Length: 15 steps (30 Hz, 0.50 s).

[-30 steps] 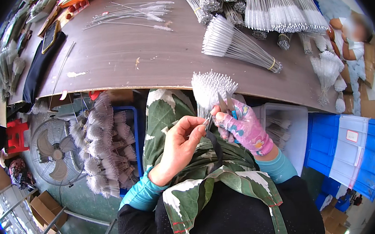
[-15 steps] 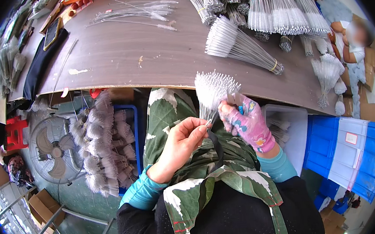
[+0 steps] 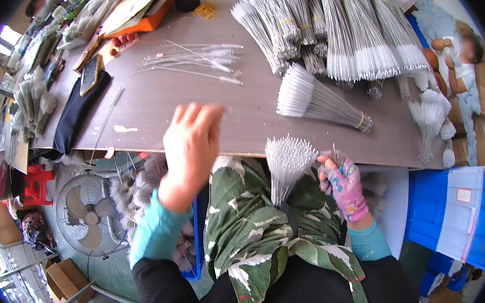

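Observation:
A bundle of white-bristled wire brushes (image 3: 289, 162) stands upright between my thighs, bristle tips up, its lower end beside a dark strap. My left hand (image 3: 193, 147), slightly blurred, is raised over the table's front edge; its fingers are stretched out and nothing shows in them. To the right of the upright bundle, my right hand (image 3: 344, 189), in a pink patterned glove, is closed around a small metal tool (image 3: 336, 156). Only the tool's grey tip shows, so its kind is unclear. Another brush bundle (image 3: 319, 101), tied with a yellow band, lies on the table ahead.
Many tied brush bundles (image 3: 353, 32) are piled on the brown table (image 3: 193, 118) at the far right. Several loose brushes (image 3: 199, 57) and a phone (image 3: 91, 74) lie to the left. A fan (image 3: 89, 217) stands below left; blue crates (image 3: 425, 199) stand right. A person (image 3: 462, 63) sits far right.
My left hand has let go of the bundle's lower end and moved up and left over the table edge. My gloved right hand has moved slightly right and down, away from the bristles.

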Tool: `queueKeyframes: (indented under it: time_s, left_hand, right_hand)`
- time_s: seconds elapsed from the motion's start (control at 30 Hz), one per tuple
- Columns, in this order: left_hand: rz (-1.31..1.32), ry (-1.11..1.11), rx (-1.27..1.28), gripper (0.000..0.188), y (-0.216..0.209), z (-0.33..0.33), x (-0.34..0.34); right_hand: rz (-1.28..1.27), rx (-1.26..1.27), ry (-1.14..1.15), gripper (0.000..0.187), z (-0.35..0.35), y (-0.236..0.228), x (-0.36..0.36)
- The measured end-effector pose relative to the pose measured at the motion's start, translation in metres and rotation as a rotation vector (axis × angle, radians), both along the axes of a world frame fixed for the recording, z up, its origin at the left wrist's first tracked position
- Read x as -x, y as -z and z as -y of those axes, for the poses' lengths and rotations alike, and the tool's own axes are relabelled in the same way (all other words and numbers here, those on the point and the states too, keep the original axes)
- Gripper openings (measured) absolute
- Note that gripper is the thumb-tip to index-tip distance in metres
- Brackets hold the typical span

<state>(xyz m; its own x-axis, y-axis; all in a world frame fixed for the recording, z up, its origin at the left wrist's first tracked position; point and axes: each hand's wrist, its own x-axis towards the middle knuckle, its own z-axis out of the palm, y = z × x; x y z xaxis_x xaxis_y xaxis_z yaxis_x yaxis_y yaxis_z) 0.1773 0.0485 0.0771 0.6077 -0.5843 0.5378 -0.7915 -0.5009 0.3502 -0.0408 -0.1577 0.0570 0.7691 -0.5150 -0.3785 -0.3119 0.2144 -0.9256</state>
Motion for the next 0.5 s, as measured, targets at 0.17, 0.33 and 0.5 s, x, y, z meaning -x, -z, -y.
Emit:
queueKeyframes:
  time_s: [0.17, 0.33, 0.5]
  left_hand:
    - [0.179, 0.182, 0.074, 0.016, 0.044, 0.027, -0.113]
    - [0.105, 0.22, -0.041, 0.023, 0.062, 0.049, -0.13]
    - [0.074, 0.064, 0.045, 0.042, 0.066, 0.047, -0.127]
  right_hand:
    - [-0.024, 0.204, -0.009, 0.015, -0.004, 0.026, 0.0]
    - [-0.003, 0.251, 0.007, 0.014, -0.002, 0.035, -0.003]
    - [-0.025, 0.291, 0.019, 0.015, 0.006, 0.041, -0.003]
